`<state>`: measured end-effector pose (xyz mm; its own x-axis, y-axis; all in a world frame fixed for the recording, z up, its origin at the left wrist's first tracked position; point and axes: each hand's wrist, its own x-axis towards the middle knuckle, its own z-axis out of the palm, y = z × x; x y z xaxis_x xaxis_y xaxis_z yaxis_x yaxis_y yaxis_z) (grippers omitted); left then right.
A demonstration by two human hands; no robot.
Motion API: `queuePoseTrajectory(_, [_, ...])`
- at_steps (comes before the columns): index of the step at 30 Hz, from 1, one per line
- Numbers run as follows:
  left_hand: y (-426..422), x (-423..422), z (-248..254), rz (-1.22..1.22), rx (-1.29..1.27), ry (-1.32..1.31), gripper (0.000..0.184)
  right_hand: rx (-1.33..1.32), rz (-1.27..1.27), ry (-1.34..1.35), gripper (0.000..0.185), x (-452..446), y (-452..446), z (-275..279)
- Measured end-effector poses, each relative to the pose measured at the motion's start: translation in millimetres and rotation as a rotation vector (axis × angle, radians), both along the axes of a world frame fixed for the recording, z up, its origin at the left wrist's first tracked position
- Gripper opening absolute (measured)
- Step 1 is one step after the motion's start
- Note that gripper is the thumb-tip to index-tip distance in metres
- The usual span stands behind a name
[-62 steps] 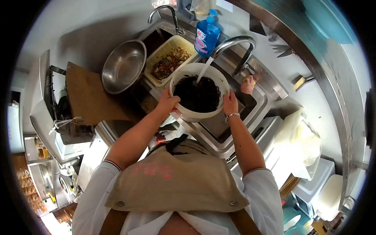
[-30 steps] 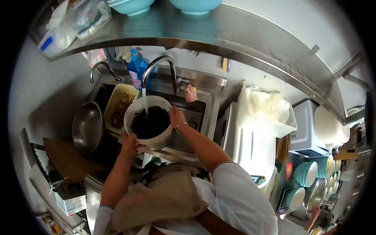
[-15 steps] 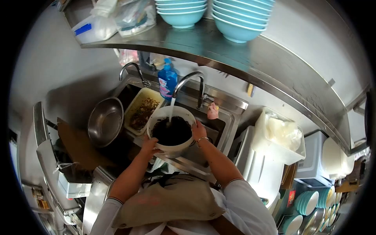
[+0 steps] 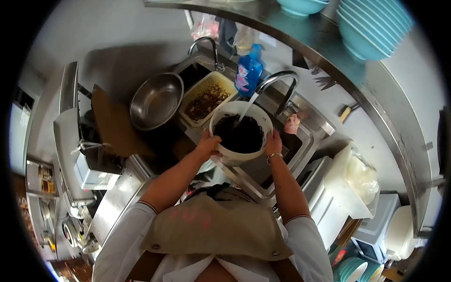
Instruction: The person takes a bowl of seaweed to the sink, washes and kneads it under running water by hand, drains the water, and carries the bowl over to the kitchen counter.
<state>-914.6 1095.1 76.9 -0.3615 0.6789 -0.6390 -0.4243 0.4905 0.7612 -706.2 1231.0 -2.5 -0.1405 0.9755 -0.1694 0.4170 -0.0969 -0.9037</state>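
well, l. hand (image 4: 208,144) & r. hand (image 4: 273,143) gripped the white plastic bucket (image 4: 238,156) btwn them, over the right sink basin (image 4: 262,176); faucet (image 4: 281,74) water (image 4: 247,107) ran onto its dark contents (image 4: 238,135), w/ yellow basket (image 4: 217,78) far-left.

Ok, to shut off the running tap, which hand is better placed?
Likely the right hand: it grips the right side of the white tub, nearer the base of the tap. The left hand, farther off, would then support the tub alone.

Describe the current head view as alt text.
A person's left hand and right hand hold a white bucket of dark contents under a running tap at a steel sink. Nearby are a pale basket, a metal bowl and a blue bottle.
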Motion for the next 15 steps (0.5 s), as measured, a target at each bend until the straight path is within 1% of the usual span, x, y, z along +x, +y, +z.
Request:
queuePoseTrajectory(2, [0, -2, -7, -0.003, 0.006, 0.021, 0.074, 0.009, 0.012, 0.027, 0.04, -1, -1, 5])
queuePoseTrajectory(3, [-1, -4, -7, -0.029, 0.019, 0.012, 0.075, 0.06, 0.008, -0.011, 0.038, -2, -4, 11])
queuePoseTrajectory(5, [-1, -5, -8, -0.009, -0.017, -0.006, 0.075, 0.112, 0.005, -0.009, 0.038, -1, -2, -3])
queuePoseTrajectory(6, [1, -5, -9, -0.002, -0.034, -0.015, 0.075, 0.139, 0.001, -0.008, 0.038, -2, -2, -1])
queuePoseTrajectory(7, [3, -5, -14, 0.03, -0.045, 0.004, 0.075, 0.109, 0.006, -0.026, 0.041, -1, -4, 4])
queuePoseTrajectory(10, [1, -4, -8, -0.003, -0.003, 0.014, 0.074, 0.078, 0.01, 0.025, 0.041, -1, -2, 1])
queuePoseTrajectory(13, [2, -7, -13, -0.039, -0.009, 0.02, 0.073, 0.084, 0.025, 0.046, 0.04, 0, -2, 2])
queuePoseTrajectory(15, [1, -7, -13, -0.029, 0.003, 0.018, 0.071, 0.066, -0.004, 0.024, 0.039, -2, -4, 8])
